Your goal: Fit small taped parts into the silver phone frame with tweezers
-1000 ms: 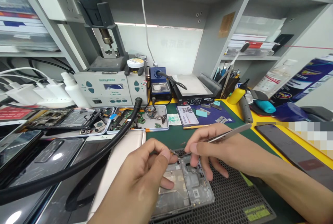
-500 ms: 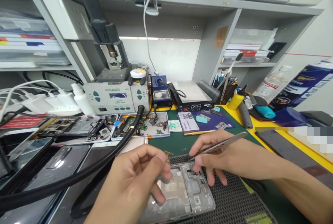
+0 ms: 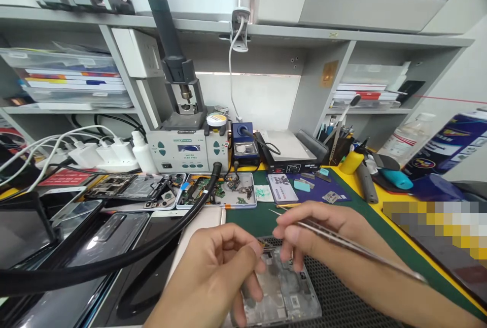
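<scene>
Left hand [image 3: 222, 267] pinches a small part [image 3: 262, 242], right hand [image 3: 317, 231] clamps tweezers [image 3: 344, 239], and the phone frame [image 3: 279, 292] near the mat's [image 3: 337, 292] far edge is probably light, rigid and best held by its rims.

1 head-worn camera looks forward, down over nearby hands [image 3: 222, 264].

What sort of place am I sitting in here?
Most likely a phone repair bench: there's a bare phone frame in front of you, tweezers in use, and a tray of small circuit boards behind.
</scene>
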`<state>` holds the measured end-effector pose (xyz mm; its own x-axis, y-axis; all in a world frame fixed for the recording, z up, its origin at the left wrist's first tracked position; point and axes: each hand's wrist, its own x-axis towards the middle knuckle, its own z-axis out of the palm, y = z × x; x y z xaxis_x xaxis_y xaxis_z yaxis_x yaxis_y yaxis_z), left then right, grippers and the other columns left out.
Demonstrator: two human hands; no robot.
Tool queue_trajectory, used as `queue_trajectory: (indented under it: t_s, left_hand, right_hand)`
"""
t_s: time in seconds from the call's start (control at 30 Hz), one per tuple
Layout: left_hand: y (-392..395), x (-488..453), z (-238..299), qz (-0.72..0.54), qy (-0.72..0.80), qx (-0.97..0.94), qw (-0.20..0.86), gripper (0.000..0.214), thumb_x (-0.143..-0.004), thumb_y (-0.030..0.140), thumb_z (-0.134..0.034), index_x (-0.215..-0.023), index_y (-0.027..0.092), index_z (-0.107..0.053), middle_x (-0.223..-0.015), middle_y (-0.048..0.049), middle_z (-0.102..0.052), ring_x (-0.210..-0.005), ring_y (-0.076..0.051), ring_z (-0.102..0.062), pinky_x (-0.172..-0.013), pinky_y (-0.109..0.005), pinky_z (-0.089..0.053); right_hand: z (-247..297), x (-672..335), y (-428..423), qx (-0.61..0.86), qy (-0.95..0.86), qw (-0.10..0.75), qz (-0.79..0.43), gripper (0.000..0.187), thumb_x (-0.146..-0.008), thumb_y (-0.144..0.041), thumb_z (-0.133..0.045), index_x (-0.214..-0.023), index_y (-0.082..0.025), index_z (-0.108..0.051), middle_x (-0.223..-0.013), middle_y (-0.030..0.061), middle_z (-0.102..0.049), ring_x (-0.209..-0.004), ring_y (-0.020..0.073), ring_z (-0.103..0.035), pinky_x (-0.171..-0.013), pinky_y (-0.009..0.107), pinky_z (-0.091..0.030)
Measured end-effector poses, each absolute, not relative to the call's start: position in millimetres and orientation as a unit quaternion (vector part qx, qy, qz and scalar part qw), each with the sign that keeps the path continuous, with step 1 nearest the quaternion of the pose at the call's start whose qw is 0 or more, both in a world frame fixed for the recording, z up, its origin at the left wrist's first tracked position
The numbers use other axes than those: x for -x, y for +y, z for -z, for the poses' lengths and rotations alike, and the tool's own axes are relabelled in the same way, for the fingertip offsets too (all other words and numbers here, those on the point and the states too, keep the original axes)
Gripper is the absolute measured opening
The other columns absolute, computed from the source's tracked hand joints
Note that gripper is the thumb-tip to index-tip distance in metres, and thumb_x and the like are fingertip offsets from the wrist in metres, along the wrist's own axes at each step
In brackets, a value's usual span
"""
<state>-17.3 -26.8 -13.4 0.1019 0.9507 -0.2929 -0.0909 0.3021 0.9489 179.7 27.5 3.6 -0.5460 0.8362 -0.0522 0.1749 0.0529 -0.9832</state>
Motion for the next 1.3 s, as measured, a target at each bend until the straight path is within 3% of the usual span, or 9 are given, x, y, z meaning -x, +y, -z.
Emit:
queue_trajectory:
  t_s: [0.13,0.33,0.53,0.77,1.07,1.3]
  left_hand:
    - [-27,17,17,-0.418,0.505,-0.428,0.621,0.028,-0.081,0.041,-0.066,-0.072,0.014,-0.065,-0.067,-0.003,-0.067,-0.048,-0.013,-0.061,-0.034,-0.018,-0.046]
    - [-28,14,20,-0.424,0.508,-0.427,0.616,0.027,-0.078,0.041,-0.068,-0.076,0.015,-0.067,-0.073,-0.0051,-0.069,-0.05,-0.013,-0.063,-0.032,-0.015,-0.042]
    - [-27,13,19,-0.413,0.51,-0.424,0.624,0.028,-0.079,0.044,-0.068,-0.075,0.017,-0.065,-0.053,-0.0006,-0.064,-0.039,-0.009,-0.054,-0.032,-0.013,-0.039]
    - [-28,13,11,-0.415,0.523,-0.408,0.623,0.033,-0.079,0.05,-0.068,-0.072,0.018,-0.063,-0.05,0.0003,-0.064,-0.033,-0.006,-0.048,-0.032,-0.013,-0.039]
    - [-28,13,4,-0.437,0.524,-0.368,0.631,0.021,-0.076,0.033,-0.069,-0.065,0.018,-0.062,-0.045,0.0011,-0.061,-0.032,-0.006,-0.044,-0.032,-0.014,-0.037]
    - [-28,15,4,-0.444,0.524,-0.364,0.629,0.017,-0.074,0.03,-0.067,-0.064,0.018,-0.062,-0.044,0.0018,-0.059,-0.033,-0.007,-0.043,-0.03,-0.015,-0.038]
  right_hand:
    - [-1,-171,18,0.386,-0.635,0.267,-0.613,0.011,-0.087,-0.029,-0.071,-0.095,-0.023,-0.068,-0.078,-0.0029,-0.071,-0.065,0.0095,-0.063,-0.06,0.019,-0.05]
    - [-8,-166,16,0.394,-0.596,0.258,-0.651,0.008,-0.089,-0.027,-0.067,-0.09,-0.019,-0.063,-0.072,0.0004,-0.07,-0.064,0.0132,-0.062,-0.064,0.026,-0.05]
    - [-4,-164,14,0.399,-0.593,0.291,-0.636,0.008,-0.086,-0.027,-0.069,-0.088,-0.02,-0.065,-0.072,-0.0011,-0.07,-0.064,0.0133,-0.063,-0.063,0.025,-0.051]
    - [1,-162,14,0.385,-0.571,0.29,-0.664,0.012,-0.086,-0.029,-0.07,-0.089,-0.019,-0.065,-0.071,0.0007,-0.072,-0.063,0.0133,-0.063,-0.063,0.026,-0.052]
    - [-1,-165,13,0.384,-0.574,0.278,-0.667,0.019,-0.087,-0.036,-0.07,-0.093,-0.019,-0.065,-0.074,0.0033,-0.073,-0.066,0.0155,-0.065,-0.065,0.03,-0.052]
    - [3,-167,15,0.398,-0.595,0.333,-0.613,0.024,-0.088,-0.042,-0.066,-0.1,-0.021,-0.066,-0.083,0.0056,-0.075,-0.065,0.0174,-0.069,-0.06,0.029,-0.055]
